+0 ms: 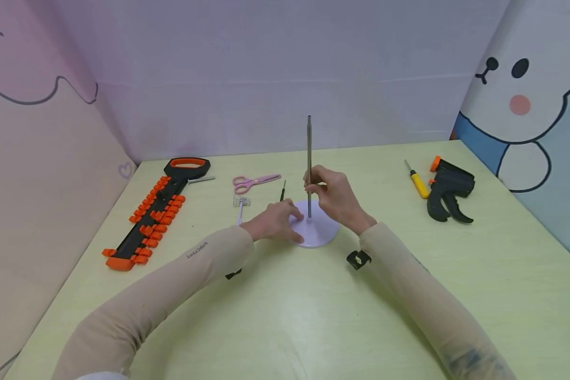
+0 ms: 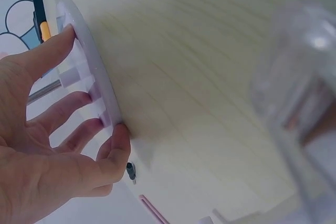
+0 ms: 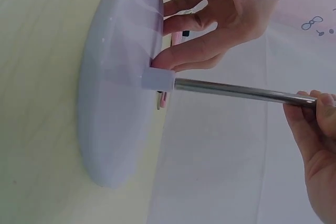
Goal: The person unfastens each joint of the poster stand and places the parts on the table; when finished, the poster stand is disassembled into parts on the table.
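- Round white base (image 1: 320,232): lies flat near the middle of the table (image 1: 285,322), slightly toward the far edge; a metal rod (image 1: 309,158) stands upright in the socket at its centre.
- Orange-and-black tool holder (image 1: 154,214): lies along the left edge of the table, handle end toward the far left corner; rows of orange clips sit along its length. What the clips hold cannot be told.
- Pink scissors (image 1: 254,182): lie toward the far edge, left of the base, with a small clear piece (image 1: 241,202) just in front of them.
- Left hand (image 1: 275,221): fingers straight and spread, pressing on the left rim of the base; the left wrist view shows the fingertips (image 2: 113,140) on the disc's edge.
- Right hand (image 1: 334,198): thumb and fingers pinching the rod partway up its length, above the socket.
- Small black clip (image 1: 358,258): lies on the table just beside the right forearm, on the near side of the base.
- Yellow screwdriver (image 1: 418,182) and black clamp (image 1: 448,195): lie side by side near the far right corner, well apart from the base.
- Open surface: bare tabletop stretches from the forearms to the near edge.
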A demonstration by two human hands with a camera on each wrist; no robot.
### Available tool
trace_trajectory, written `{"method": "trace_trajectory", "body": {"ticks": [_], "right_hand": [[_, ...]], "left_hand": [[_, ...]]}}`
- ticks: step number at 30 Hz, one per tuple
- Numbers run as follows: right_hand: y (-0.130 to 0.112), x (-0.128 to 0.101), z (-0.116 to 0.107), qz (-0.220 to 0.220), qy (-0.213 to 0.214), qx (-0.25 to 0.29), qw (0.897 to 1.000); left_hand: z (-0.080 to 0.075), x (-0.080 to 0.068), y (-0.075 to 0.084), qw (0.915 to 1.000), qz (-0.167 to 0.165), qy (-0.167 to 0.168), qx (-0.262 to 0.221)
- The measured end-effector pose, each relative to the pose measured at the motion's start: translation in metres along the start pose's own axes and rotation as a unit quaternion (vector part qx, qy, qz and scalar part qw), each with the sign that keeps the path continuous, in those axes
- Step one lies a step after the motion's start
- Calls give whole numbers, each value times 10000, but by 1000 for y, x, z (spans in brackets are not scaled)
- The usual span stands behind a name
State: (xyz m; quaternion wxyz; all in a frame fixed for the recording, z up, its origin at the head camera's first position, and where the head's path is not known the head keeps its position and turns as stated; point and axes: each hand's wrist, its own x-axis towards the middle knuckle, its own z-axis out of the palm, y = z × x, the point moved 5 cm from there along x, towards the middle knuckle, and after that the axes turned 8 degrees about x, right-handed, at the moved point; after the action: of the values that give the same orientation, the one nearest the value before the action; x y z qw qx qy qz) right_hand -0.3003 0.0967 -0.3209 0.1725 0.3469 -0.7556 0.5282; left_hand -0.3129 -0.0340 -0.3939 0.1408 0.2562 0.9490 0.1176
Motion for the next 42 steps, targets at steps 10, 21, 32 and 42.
{"method": "trace_trajectory", "body": {"ticks": [10, 21, 32, 42], "right_hand": [[-10, 4, -15, 4, 372, 202, 9991], [-10, 3, -20, -93, 669, 233, 9974], [-26, 3, -28, -354, 642, 143, 9972], [-44, -2, -37, -206, 501, -90, 9985]], "left_hand": [[0, -1, 1, 9999, -119, -42, -14], [1, -1, 0, 9999, -48, -36, -86], [0, -1, 1, 9999, -52, 6, -88], [0, -2, 2, 9999, -56, 5, -102]]}}
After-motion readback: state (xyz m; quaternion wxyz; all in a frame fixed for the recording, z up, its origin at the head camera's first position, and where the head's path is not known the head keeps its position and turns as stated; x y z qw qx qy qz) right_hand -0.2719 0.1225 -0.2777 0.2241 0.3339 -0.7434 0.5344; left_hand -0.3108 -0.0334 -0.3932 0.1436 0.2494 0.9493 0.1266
